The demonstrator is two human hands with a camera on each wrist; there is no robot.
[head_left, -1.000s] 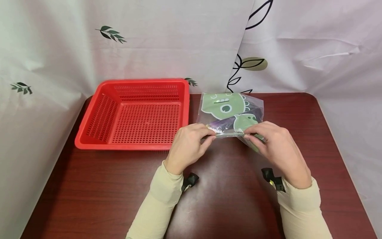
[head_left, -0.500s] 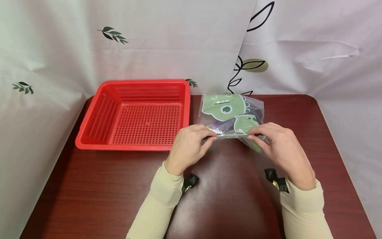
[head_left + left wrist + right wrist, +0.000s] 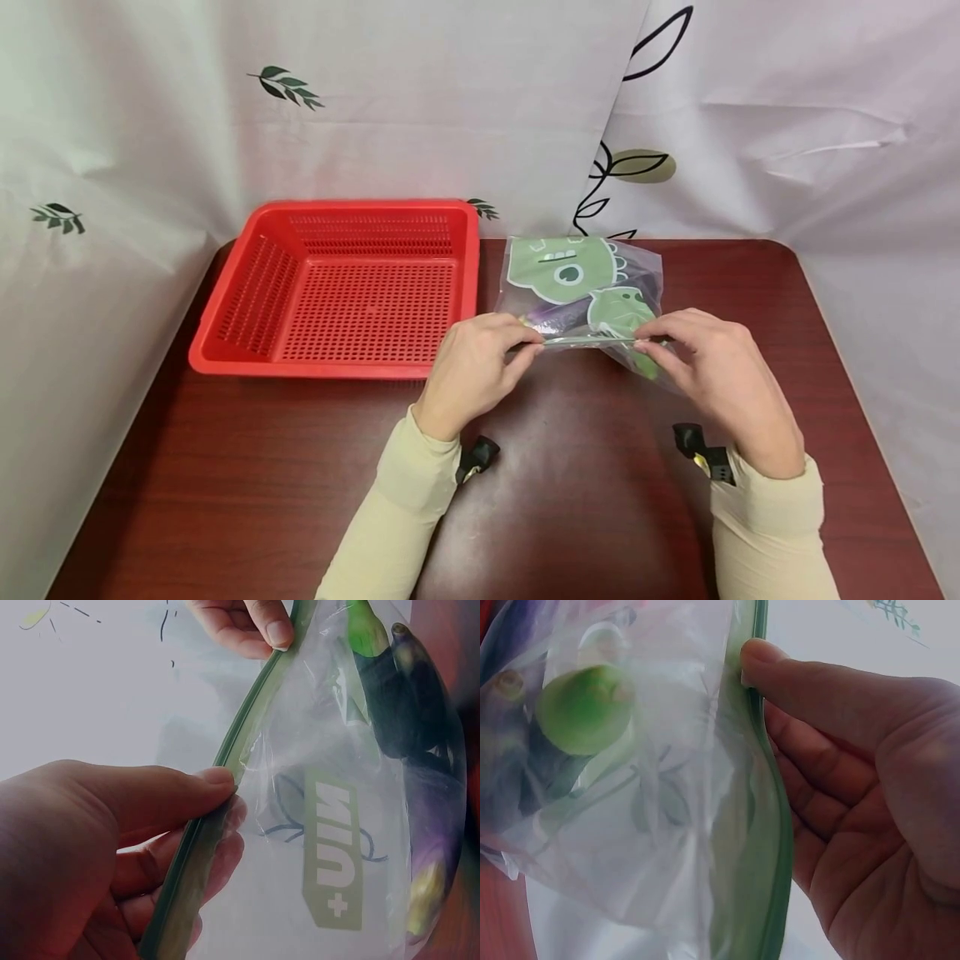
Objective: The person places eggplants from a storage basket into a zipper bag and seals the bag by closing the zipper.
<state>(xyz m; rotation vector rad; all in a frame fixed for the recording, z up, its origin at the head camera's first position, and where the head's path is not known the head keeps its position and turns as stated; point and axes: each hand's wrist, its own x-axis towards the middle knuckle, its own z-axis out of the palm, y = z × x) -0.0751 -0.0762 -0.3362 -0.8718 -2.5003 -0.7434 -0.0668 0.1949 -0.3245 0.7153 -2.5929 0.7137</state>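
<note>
A clear zip bag (image 3: 566, 271) with green cartoon prints stands on the table, right of the basket. Inside it lie purple eggplants (image 3: 558, 318); the left wrist view shows a bright green stem end (image 3: 365, 630) on one. My left hand (image 3: 472, 367) pinches the left part of the green zip strip (image 3: 251, 705) between thumb and fingers. Farther right along the same strip, my right hand (image 3: 716, 375) pinches it too. A small pale piece shows beneath the right thumb (image 3: 761, 656); whether it is a slider I cannot tell.
A red perforated plastic basket (image 3: 333, 369) stands at the left of the dark red wooden table (image 3: 300, 467), close to my left hand. White cloth (image 3: 420, 108) with leaf prints hangs behind the table and at its sides.
My right hand has slid rightward along the zip strip, away from the left hand. The left hand keeps its place, and the bag has barely moved.
</note>
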